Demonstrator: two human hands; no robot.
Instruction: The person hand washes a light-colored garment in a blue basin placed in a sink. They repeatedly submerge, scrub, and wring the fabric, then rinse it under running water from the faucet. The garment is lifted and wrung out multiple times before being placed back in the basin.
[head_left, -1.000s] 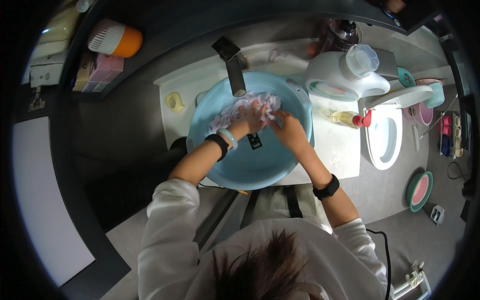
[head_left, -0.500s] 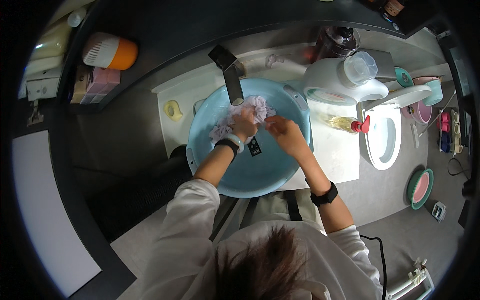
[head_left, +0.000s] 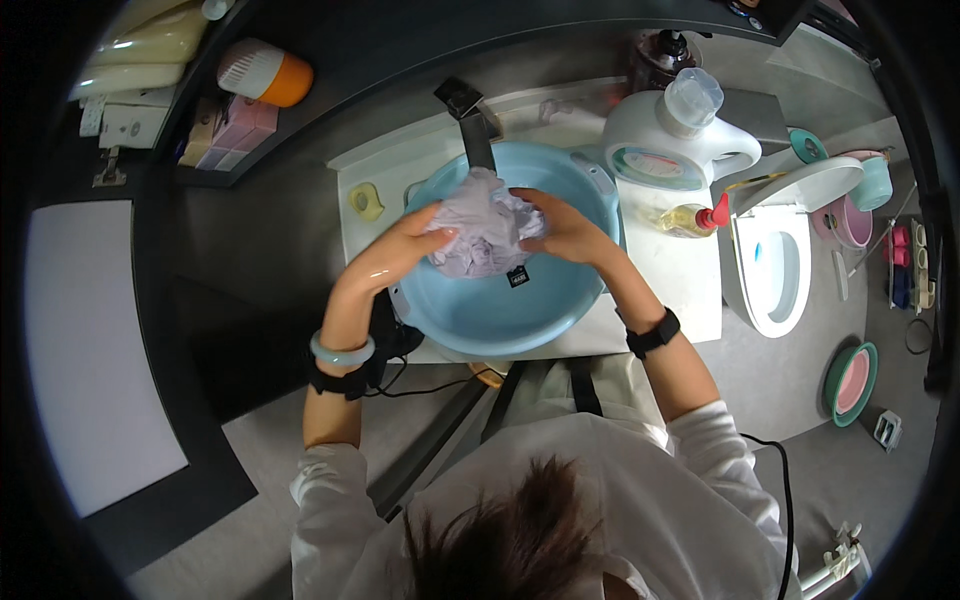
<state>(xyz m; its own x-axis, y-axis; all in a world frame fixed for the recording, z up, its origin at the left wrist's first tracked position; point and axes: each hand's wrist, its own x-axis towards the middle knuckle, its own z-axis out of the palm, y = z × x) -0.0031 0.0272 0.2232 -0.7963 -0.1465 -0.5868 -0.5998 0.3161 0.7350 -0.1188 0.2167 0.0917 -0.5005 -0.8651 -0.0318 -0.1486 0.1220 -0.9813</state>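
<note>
1. A crumpled pale lilac cloth is bunched between the two hands, over the upper part of a light-blue basin, slightly above the centre of the frame.
2. The bundle looks nearly as wide as tall, so no clear long axis can be told; a rounded peak points toward the top of the frame, at the lower end of a black faucet.
3. The left hand grips the cloth's left side, thumb laid over its front; the grip is closed around the folds.
4. The right hand clasps the right side, fingers over the upper edge and thumb lower down, pinching the fabric.
5. A small black label shows just below the cloth.
6. The basin sits at a white tabletop; right of it stand a white jug and, lower, a yellowish bottle with a red top.
7. A yellow-green object lies left of the basin.
</note>
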